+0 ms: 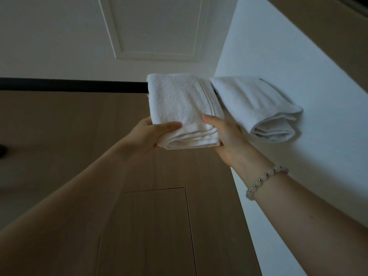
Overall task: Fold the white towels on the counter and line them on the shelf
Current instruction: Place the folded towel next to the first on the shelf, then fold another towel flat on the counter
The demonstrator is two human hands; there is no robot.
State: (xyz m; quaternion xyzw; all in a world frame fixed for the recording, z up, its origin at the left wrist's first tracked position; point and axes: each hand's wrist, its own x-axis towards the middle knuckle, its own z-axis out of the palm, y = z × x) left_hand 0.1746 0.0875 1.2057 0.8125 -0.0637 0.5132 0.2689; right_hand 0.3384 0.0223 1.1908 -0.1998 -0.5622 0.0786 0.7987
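The folded white towel (183, 108), held at the centre of the frame with its far end at the black shelf edge (79, 85), just beside a second folded towel (258, 108) to the right, is judged light, soft and limp, best taken at the near corners with support beneath lest the layers slide apart. It is gripped there by the left hand (147, 136) and the right hand (226, 136), each thumb pressed on top and the rest of the hand cupped beneath. Whether its far end already rests on the shelf cannot be made out in the dim light.
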